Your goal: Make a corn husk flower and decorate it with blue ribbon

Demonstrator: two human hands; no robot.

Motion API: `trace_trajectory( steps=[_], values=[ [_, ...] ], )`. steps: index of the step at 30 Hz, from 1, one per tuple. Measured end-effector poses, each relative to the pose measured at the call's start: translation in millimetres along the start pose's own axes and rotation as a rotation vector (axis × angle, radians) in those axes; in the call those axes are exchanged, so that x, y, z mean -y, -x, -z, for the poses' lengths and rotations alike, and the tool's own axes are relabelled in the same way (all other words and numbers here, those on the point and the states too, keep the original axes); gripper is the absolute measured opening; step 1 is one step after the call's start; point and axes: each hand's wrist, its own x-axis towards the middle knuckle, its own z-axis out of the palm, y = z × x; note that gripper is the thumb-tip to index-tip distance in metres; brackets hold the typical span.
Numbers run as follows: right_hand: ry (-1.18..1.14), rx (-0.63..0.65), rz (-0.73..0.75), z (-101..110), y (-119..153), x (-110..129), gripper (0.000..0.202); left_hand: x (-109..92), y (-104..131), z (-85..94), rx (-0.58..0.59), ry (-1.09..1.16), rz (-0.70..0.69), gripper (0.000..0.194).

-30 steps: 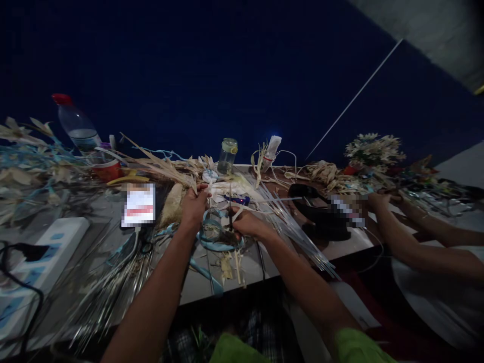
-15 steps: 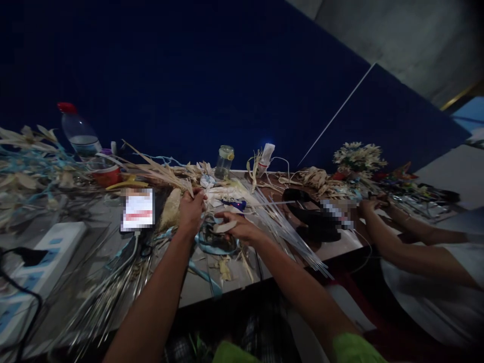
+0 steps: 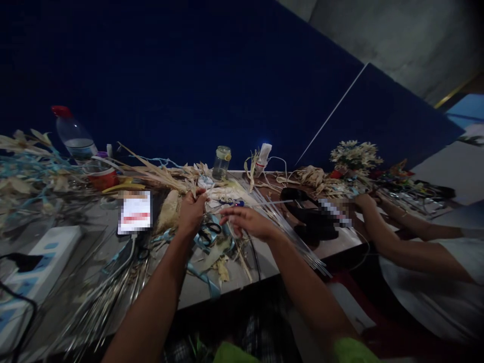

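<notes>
My left hand (image 3: 192,210) is closed in a pinch, with a small pale dried-husk piece (image 3: 195,190) showing above its fingertips. To its right, my right hand (image 3: 250,223) hangs over the table with fingers stretched out, holding nothing that I can see. Below the right fingers is a loose pale husk piece (image 3: 215,253). Scissors with black handles (image 3: 210,230) lie between the hands among blue ribbon (image 3: 206,278) and scraps. Just beyond the right hand a blue glue gun (image 3: 237,203) is partly hidden, a clear stick running out of it.
Clear glue sticks (image 3: 282,224) spread to the right, beside a black object (image 3: 315,224). A lit phone (image 3: 135,214), a white power strip (image 3: 47,269) and thin wires (image 3: 117,302) lie left. A glass jar (image 3: 221,164) stands behind. A co-worker's hands (image 3: 366,204) are at the right.
My right hand has opened and let go of the pale husk piece, which is now lower, over the scraps. The scissors handles have come into clearer view. My left hand keeps its pinch.
</notes>
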Motion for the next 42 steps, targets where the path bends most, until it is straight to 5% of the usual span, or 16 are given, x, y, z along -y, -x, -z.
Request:
trace_trajectory(
  steps=[3,11,17,21,29,42],
  values=[
    [-0.179,-0.275,0.091,0,-14,6,0.035,-3,5,-3.8,0.052,-0.059,-0.053,0.025],
    [0.07,-0.591,0.166,-12,-63,-6,0.019,-1,11,-11.3,0.105,-0.194,-0.115,0.021],
    [-0.278,-0.616,0.184,-3,-70,-10,0.019,0,11,-9.4,0.131,-0.125,-0.012,0.032],
    [-0.426,-0.602,0.237,0,-72,-18,0.02,-2,8,-7.3,0.239,0.12,0.188,0.041],
    [-0.386,-0.584,0.25,0,-71,-36,0.02,-1,9,-8.4,0.302,0.228,0.237,0.034],
    [-0.336,-0.607,0.266,7,-63,-32,0.015,6,11,-11.6,0.379,0.327,0.347,0.021]
  ],
)
